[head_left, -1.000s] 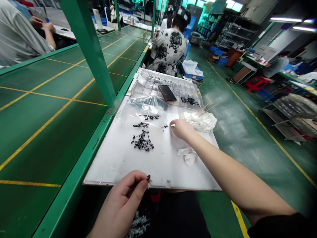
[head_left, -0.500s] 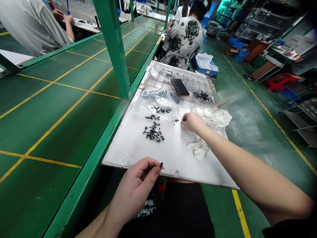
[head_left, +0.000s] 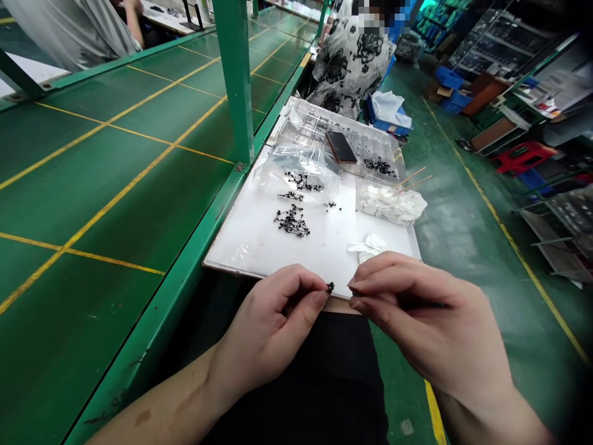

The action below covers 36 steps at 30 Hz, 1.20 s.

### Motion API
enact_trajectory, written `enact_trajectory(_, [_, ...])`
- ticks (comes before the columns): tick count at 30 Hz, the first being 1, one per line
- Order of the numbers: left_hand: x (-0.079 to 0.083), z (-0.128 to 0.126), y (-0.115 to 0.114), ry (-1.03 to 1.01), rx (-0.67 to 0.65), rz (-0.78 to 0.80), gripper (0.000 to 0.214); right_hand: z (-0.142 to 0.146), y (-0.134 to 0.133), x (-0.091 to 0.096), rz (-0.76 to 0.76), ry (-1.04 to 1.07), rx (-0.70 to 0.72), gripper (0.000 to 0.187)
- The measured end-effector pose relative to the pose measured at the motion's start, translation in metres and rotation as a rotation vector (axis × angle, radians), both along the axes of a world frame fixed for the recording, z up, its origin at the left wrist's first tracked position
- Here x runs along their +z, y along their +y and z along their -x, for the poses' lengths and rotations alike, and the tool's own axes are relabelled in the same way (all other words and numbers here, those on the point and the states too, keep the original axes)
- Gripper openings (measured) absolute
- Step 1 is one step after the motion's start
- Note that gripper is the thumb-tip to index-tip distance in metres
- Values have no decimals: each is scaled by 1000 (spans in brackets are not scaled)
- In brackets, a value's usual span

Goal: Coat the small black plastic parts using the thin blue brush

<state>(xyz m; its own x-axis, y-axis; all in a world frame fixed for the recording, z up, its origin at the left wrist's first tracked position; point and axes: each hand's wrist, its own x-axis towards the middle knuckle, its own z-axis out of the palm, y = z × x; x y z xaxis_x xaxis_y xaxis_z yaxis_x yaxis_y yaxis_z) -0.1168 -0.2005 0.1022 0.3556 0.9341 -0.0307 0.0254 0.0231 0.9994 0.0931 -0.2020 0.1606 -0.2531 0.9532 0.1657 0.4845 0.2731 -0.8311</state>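
Between thumb and forefinger, my left hand pinches a small black part whose end sticks out past the fingertips. Facing it a short gap away, my right hand is closed in a pinch; a dark speck shows at its fingertips, too small to name. Both hands are over the near edge of the white board. Beyond them lies a tangled pile of black branched pieces, with a smaller cluster behind it. A few tiny black bits lie to the right of these.
A clear plastic bag holds more black pieces. Behind it stand a compartment tray and a phone. White crumpled material with thin sticks is at right. A green conveyor runs along the left; a person sits ahead.
My right hand has come back from the tiny black bits to the board's near edge, close to my left hand. My left hand has shifted slightly right, still pinching the part. The view has tilted.
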Motion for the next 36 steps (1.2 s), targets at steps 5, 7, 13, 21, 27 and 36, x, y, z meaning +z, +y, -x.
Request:
enact_trajectory(5, [5, 1, -6, -4, -25, -13, 21, 1, -8, 2, 164, 157, -26, 17])
enact_trajectory(7, [6, 3, -9, 2, -25, -16, 20, 1, -11, 5, 178, 170, -29, 15])
enact_trajectory(13, [9, 4, -11, 33, -15, -122, 15, 2, -9, 10, 143, 54, -14, 9])
enact_trajectory(21, [10, 5, -6, 57, -46, -278, 12, 6, 0, 5, 150, 0, 45, 10])
enact_trajectory(27, [6, 8, -1, 86, -37, -435, 16, 8, 6, 7, 204, -99, 72, 10])
enact_trajectory(36, [1, 12, 3, 130, -1, -351, 10, 8, 2, 2, 33, -175, 110, 3])
